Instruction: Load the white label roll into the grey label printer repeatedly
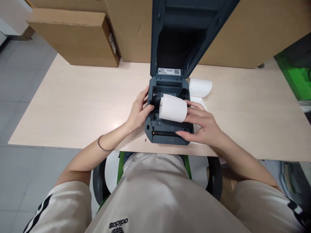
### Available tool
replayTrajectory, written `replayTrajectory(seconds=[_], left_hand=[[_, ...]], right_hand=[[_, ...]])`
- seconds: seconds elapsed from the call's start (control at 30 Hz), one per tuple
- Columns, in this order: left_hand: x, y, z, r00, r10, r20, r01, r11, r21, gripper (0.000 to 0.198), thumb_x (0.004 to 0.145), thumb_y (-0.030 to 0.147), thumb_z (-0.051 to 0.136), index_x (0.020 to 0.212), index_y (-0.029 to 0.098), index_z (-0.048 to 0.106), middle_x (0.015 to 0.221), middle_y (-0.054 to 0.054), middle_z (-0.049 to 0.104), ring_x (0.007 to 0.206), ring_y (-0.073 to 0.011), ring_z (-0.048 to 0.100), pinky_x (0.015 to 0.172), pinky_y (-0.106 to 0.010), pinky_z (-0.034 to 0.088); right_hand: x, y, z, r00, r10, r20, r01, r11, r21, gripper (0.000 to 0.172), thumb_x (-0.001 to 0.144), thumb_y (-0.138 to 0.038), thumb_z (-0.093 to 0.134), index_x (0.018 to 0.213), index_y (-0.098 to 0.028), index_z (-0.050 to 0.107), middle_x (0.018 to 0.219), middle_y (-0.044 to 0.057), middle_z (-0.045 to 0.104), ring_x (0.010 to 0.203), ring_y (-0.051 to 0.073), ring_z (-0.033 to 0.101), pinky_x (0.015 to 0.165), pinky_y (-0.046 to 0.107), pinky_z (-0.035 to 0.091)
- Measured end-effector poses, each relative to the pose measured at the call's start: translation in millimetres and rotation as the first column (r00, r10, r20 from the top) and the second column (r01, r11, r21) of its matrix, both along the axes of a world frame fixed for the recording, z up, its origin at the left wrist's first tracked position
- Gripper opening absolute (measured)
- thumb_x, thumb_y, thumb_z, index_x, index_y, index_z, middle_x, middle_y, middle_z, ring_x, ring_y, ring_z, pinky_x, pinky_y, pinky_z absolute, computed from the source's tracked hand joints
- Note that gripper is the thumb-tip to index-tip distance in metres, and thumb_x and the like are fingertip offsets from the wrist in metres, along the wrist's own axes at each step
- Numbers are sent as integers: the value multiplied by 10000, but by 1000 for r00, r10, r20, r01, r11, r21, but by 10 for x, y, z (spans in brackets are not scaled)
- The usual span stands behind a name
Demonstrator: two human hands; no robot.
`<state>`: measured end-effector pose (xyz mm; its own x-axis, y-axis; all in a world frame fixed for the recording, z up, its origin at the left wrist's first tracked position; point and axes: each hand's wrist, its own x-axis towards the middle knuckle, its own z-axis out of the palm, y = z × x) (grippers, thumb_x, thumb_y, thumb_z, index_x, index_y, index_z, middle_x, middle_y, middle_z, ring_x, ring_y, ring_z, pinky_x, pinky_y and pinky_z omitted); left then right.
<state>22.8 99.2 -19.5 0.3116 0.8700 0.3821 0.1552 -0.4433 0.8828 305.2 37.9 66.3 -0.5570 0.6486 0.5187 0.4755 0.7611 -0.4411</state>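
Note:
A dark blue-grey label printer (170, 139) sits on the table with its lid (186, 19) raised. Over its inner bay lies a white paper roll (173, 108), slightly tilted, with a loose edge at its left end. My left hand (139, 110) grips the printer's left wall, thumb over the rim and fingers along the outside. My right hand (204, 123) is at the roll's right end; two fingertips pass out of sight behind the paper. Its thumb lies apart, over the black roller (165, 133) near the printer's front edge.
Behind the printer's right side rests another curled piece of white paper (200, 87) on the pale wooden table (80, 106). A cardboard box (73, 38) stands at the back left, before large cardboard panels (233, 38). Chair armrests (213, 178) flank my body.

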Motion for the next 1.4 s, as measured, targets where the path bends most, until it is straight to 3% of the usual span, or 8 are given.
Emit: replayTrajectory(seconds=[0.07,0.2,0.5,0.7,1.0,1.13,1.3,1.4], left_hand=[[3,-6,4,1000,-3,9,3,1000,-19,790,1001,571,670,1696,316,394,1770,-115,471,1600,-366,512,1307,-529,470],[3,-10,15,1000,-8,4,8,998,-55,810,983,565,684,1692,312,385,1793,-111,437,1611,-363,501,1318,-539,459],[-17,-10,155,999,-24,-46,18,992,-124,857,895,339,711,1684,328,379,1777,-106,460,1624,-362,492,1235,-526,552],[6,-46,252,997,-19,-71,7,987,-163,864,909,373,749,1682,313,367,1784,-125,441,1617,-375,498,1232,-529,551],[4,-24,207,999,-37,-34,30,984,-178,867,905,356,749,1681,336,362,1795,-110,422,1637,-381,467,1217,-534,562],[0,-51,215,999,-20,-35,13,983,-182,859,918,376,766,1682,338,376,1787,-114,437,1623,-384,486,1215,-542,564],[7,-62,209,999,0,-39,-8,978,-207,880,926,463,799,1688,359,373,1810,-100,406,1640,-387,462,1191,-518,587],[27,-58,211,999,3,-39,-12,976,-220,913,913,537,827,1689,350,384,1797,-111,428,1622,-388,487,1197,-516,583]], right_hand=[[-63,-125,-27,999,-44,15,43,996,72,126,973,-300,682,879,-264,759,977,18,816,898,181,787,1197,482,612],[-142,-303,-10,1000,-3,31,-1,991,135,160,905,-119,646,893,-250,736,1093,-14,838,1107,196,821,1254,507,580],[-169,-442,4,989,-38,142,-1,966,259,171,941,-117,583,828,-195,685,1129,20,838,1182,245,812,1164,495,658],[-128,-391,-30,988,-6,152,-37,961,276,159,916,-121,614,847,-217,720,1141,12,835,1216,233,799,1184,496,647],[-97,-341,-36,988,56,142,-90,966,241,149,854,-81,636,825,-218,687,1190,31,829,1253,251,784,1234,531,612],[-140,-377,-62,985,56,164,-96,966,242,185,855,-125,609,936,-219,746,1318,54,797,1350,265,738,1230,499,621],[-136,-395,-81,978,29,206,-85,959,269,414,915,-198,602,1295,-216,766,1332,51,791,1362,249,730,1229,459,617],[-83,-390,-114,967,46,249,-114,957,267,393,978,-291,630,1349,-238,747,1402,52,762,1429,253,683,1252,470,585]])
